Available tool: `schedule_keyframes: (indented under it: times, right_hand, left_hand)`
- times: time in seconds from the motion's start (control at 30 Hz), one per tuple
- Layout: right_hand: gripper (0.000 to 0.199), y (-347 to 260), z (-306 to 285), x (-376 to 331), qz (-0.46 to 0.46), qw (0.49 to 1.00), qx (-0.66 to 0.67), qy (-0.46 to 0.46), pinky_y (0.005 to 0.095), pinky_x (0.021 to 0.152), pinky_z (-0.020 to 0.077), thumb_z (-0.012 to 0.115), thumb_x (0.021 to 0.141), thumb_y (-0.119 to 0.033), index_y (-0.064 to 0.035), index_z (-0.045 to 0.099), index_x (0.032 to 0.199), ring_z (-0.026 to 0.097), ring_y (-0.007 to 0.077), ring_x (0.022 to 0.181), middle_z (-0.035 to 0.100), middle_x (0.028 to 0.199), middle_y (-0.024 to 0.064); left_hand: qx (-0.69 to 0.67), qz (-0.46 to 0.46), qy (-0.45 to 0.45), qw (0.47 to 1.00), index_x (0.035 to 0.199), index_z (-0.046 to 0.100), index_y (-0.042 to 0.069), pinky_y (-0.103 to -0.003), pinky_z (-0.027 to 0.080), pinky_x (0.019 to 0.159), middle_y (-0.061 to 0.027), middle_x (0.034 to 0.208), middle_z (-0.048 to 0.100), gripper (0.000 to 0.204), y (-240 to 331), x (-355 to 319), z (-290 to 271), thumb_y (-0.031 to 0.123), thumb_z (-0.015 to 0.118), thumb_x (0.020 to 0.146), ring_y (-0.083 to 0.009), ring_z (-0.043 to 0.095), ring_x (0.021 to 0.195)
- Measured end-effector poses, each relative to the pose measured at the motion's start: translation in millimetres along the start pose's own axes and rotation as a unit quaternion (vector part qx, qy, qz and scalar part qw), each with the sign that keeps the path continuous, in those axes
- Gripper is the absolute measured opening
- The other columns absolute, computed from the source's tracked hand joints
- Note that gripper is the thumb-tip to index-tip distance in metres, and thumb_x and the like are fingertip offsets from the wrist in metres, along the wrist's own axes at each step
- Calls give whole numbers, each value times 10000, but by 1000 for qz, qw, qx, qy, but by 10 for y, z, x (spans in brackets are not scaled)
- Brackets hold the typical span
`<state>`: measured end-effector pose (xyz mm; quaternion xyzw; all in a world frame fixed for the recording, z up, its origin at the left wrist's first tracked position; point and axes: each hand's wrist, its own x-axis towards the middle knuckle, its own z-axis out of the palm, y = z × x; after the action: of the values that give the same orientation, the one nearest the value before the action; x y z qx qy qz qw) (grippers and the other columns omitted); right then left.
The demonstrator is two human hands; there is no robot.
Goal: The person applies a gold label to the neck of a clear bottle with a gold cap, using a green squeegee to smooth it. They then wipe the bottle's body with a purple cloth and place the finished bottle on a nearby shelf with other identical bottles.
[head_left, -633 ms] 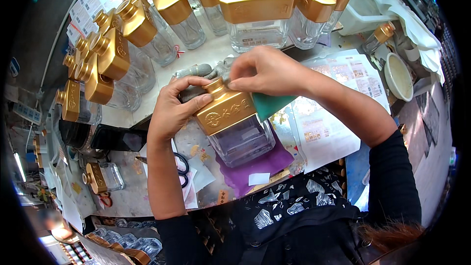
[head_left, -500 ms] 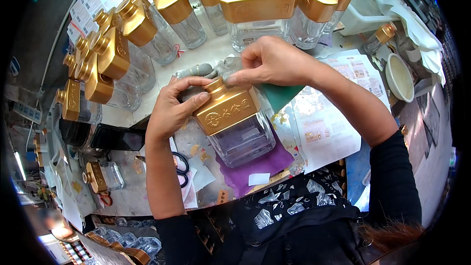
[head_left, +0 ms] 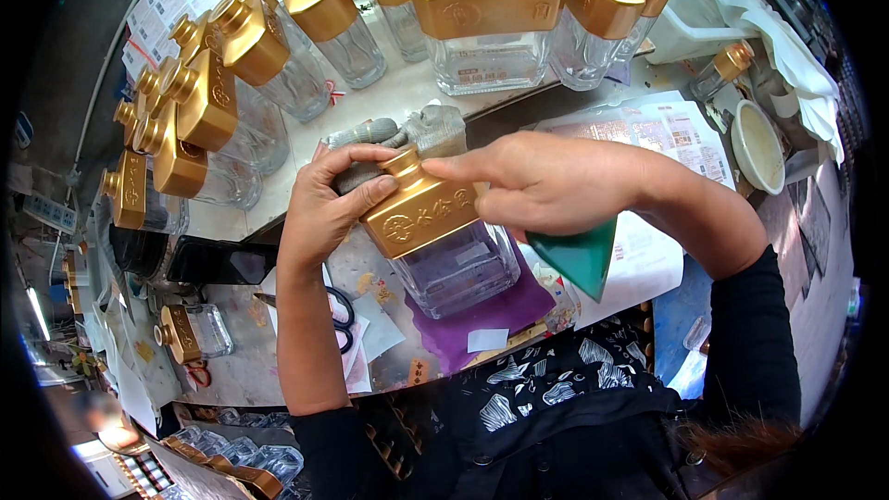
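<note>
A glass bottle with a gold embossed shoulder and neck lies tilted on a purple cloth. My left hand grips its gold top, thumb and fingers near the neck. Over the right side of the shoulder, my right hand is curled, its index finger stretched to the neck. From beneath that hand a green triangular sheet, like a scraper, sticks out; the curled fingers seem to hold it, though the grip is hidden. Behind the neck lies a grey glove.
Several gold-shouldered bottles stand along the back and left. Printed sheets lie to the right, near a white bowl. On the left are a black phone, scissors and a small gold-topped bottle.
My right hand has come down and right from behind the neck, its index finger now extended. The green sheet has moved down with it. My left hand and the bottle have barely shifted.
</note>
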<state>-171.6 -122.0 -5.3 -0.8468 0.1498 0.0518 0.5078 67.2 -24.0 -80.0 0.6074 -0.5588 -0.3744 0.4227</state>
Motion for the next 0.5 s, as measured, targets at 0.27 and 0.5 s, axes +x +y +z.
schedule_keyframes:
  times: [0.27, 0.5]
  right_hand:
    - [599, -42, 31, 93, 32, 998, -48, -33, 347, 793, 494, 455, 887, -178, 64, 309, 1415, 642, 273, 826, 647, 955, 243]
    - [327, 153, -202, 142, -26, 975, -161, 151, 378, 671, 485, 603, 875, -302, -12, 654, 1018, 619, 269, 725, 643, 764, 160]
  left_hand:
    - [10, -9, -5, 1000, 944, 715, 118, -463, 19, 1160, 29, 844, 678, 227, 15, 3, -24, 257, 760, 770, -96, 610, 848]
    - [-13, 5, -9, 1000, 1041, 677, 17, -254, 411, 896, -36, 994, 663, 224, 9, -45, -74, 168, 670, 875, -107, 565, 965]
